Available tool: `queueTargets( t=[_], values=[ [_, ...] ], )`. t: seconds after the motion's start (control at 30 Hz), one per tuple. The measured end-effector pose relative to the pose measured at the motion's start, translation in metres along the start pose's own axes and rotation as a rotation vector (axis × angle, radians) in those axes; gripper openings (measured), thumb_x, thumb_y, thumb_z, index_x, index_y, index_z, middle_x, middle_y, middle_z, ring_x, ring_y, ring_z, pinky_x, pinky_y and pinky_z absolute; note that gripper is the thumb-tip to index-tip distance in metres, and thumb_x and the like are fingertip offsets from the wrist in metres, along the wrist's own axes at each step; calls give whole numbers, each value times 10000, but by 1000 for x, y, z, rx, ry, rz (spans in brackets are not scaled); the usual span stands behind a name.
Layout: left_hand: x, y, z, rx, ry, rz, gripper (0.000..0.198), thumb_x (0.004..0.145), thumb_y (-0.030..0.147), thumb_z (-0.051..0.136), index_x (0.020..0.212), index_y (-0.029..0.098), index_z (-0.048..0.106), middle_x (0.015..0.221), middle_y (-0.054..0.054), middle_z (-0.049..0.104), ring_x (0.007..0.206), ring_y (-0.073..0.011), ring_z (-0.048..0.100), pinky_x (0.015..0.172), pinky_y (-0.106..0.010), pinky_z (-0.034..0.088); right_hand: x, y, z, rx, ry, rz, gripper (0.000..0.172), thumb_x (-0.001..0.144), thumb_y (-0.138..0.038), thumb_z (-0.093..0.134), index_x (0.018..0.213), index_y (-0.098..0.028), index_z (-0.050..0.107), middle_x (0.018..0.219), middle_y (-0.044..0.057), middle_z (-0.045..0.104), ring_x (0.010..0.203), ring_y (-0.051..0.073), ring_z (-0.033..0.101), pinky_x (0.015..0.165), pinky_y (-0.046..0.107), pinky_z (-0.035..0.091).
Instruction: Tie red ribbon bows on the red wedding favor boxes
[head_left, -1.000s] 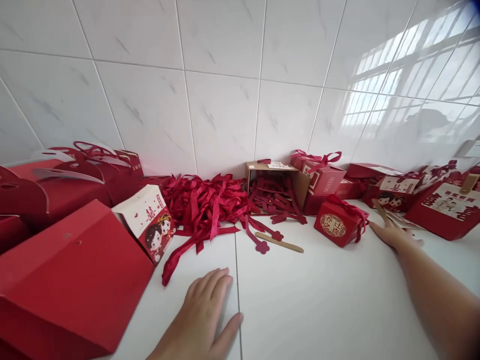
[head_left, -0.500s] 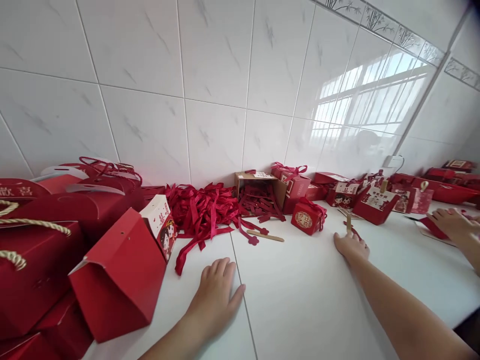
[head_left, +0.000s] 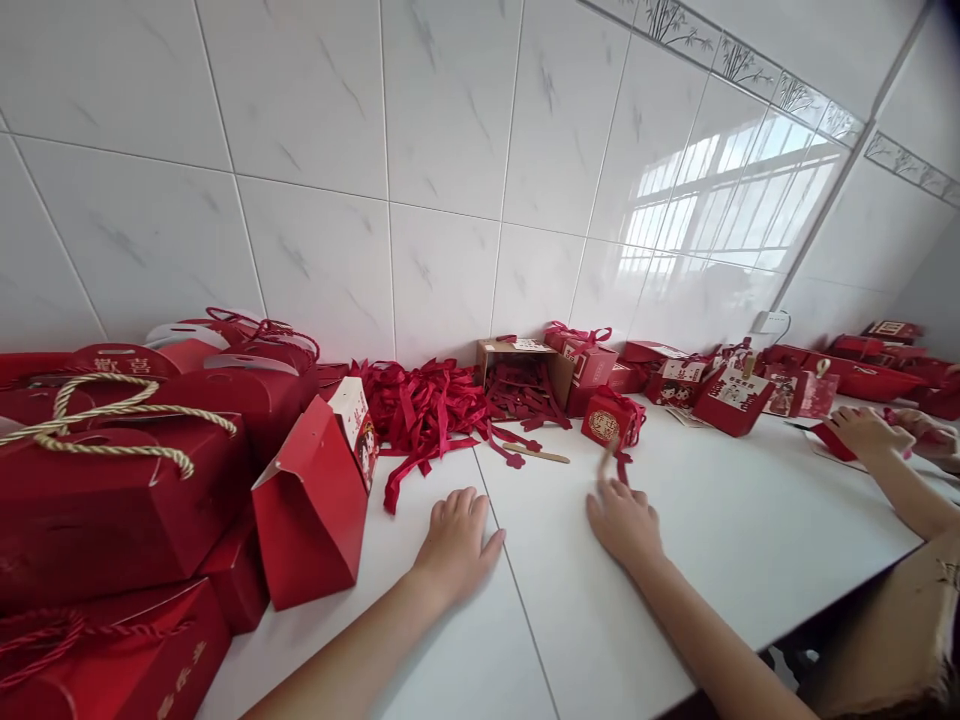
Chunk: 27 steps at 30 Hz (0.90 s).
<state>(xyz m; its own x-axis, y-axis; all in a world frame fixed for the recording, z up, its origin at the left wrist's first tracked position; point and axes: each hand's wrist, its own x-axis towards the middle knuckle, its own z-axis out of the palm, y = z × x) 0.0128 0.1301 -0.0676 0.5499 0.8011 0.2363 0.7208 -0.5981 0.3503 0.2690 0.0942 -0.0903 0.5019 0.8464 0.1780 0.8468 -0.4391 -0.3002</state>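
My left hand (head_left: pixel 459 545) lies palm down on the white table (head_left: pixel 547 560), fingers stretched out, with nothing in it. Just beyond it spreads a heap of dark red ribbons (head_left: pixel 427 400). My right hand (head_left: pixel 626 522) is closed on a flat tan stick (head_left: pixel 606 462), slightly blurred, and a dark red strip with a flower-shaped end (head_left: pixel 623 466) shows at the same fingers. Behind that hand stands a small red gift box (head_left: pixel 604 424) with gold print and a ribbon. Another tan stick (head_left: pixel 551 456) rests on the table beside a red flower-ended strip (head_left: pixel 513 459).
Red gift boxes with rope handles (head_left: pixel 97 510) crowd the left side, beside a tilted red box (head_left: pixel 311 510). An open carton (head_left: pixel 562 380) holds dark red strips. More boxes (head_left: pixel 733 398) line the tiled wall. At right are another person's hands (head_left: pixel 862 432).
My right hand has moved left with the tan stick and red strip, now in front of the small box. My left hand stays flat. The camera view has shifted.
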Motion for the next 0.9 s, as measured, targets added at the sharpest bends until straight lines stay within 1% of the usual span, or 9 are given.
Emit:
queueTargets(
  t=[0.1,0.17,0.27,0.37,0.5,0.6,0.73,0.83,0.9],
  values=[
    [-2,0,0,-7,-1,-11,364,887,378,393,1132,157,547,1282,-162,523,1244,-313,428,1032,-499,328,-13,-23,1,96,-69,-327,391,889,-311,417,1242,-299,586,1354,16,538,1259,229,425,1065,394,273],
    [-3,0,0,-8,0,-25,387,884,377,399,1175,156,527,1306,-162,508,1267,-311,411,1046,-489,324,-10,-35,2,160,-88,-436,371,882,-258,437,1205,-309,612,1293,25,577,1216,224,462,1056,410,270],
    [-3,1,-1,-6,3,-49,451,875,376,417,1254,140,485,1382,-185,443,1310,-323,368,1062,-498,316,8,-51,3,261,-104,-510,298,859,-200,477,1053,-260,695,1098,70,652,1101,255,531,990,439,319],
    [-3,0,-2,-9,0,-65,470,874,371,425,1288,153,477,1417,-188,410,1324,-338,353,1059,-527,318,29,-69,7,394,-116,-556,215,832,-171,519,852,-218,728,921,63,684,963,236,592,919,380,383],
    [-4,-6,0,-95,22,-96,500,863,338,466,1341,195,448,1458,-169,354,1336,-361,329,1033,-556,349,41,-90,14,645,-70,-498,288,895,-240,427,939,-173,705,975,103,696,898,233,624,810,358,455],
    [-3,-9,2,-169,153,19,458,881,268,449,1337,224,445,1443,-142,360,1333,-311,335,1035,-496,380,34,-96,16,842,-114,-481,395,922,-388,382,988,-150,690,915,115,708,860,239,648,744,355,492],
    [0,-4,3,-162,399,155,360,885,242,463,1244,222,488,1315,-127,481,1240,-280,417,1014,-481,381,18,-94,11,1024,-286,-569,406,836,-518,523,897,-168,721,774,70,710,752,212,655,694,326,510],
    [2,1,2,-179,431,113,249,870,256,505,1113,230,555,1148,-93,594,1150,-281,470,963,-484,391,8,-94,6,1108,-358,-592,364,815,-500,574,900,-183,733,793,63,722,793,212,658,750,339,512],
    [2,1,1,-258,402,29,168,873,290,508,1003,236,600,1057,-78,622,1076,-272,500,865,-424,444,4,-97,5,1154,-389,-588,337,817,-475,588,914,-185,728,845,68,734,836,214,665,787,347,512]
  ],
)
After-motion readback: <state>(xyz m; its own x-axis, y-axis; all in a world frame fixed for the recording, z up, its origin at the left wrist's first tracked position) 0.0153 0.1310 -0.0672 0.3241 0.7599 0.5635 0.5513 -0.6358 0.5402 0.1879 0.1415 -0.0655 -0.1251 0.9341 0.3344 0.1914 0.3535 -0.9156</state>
